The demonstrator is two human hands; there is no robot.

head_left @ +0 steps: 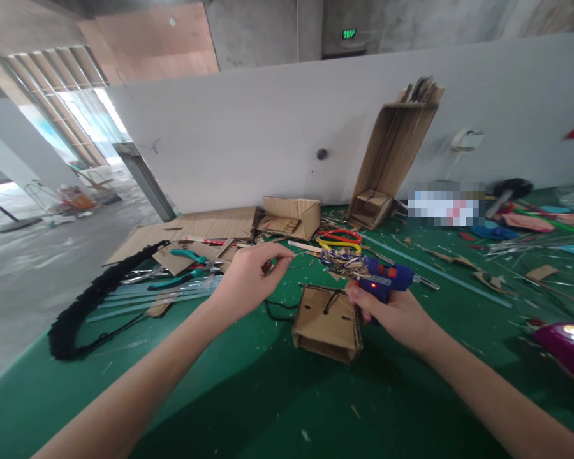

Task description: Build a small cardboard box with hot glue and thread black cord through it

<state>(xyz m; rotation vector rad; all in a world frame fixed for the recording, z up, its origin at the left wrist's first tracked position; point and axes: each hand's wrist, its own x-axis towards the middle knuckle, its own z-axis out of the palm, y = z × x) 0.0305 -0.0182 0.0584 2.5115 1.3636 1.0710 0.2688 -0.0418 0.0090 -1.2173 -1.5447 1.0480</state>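
My right hand [395,319] is wrapped round the handle of a blue hot glue gun [398,276], whose small red light is lit. Its front end, aimed left, is covered with a tangled clump of scraps [345,262]. Just left of that end, my left hand [256,275] is closed in a pinch; what it holds, if anything, is too small to make out. Under and between the hands, a small cardboard box [326,322] sits on the green table, with holes in its top and an open side facing me. A black cord [281,312] runs from it.
Teal-handled pliers [176,280], clear glue sticks [172,299] and a black fuzzy strip [90,299] lie left. Cardboard pieces [220,224] line the back. A tall cardboard piece [395,150] leans on the white wall. Scraps and a magenta object [567,350] are right.
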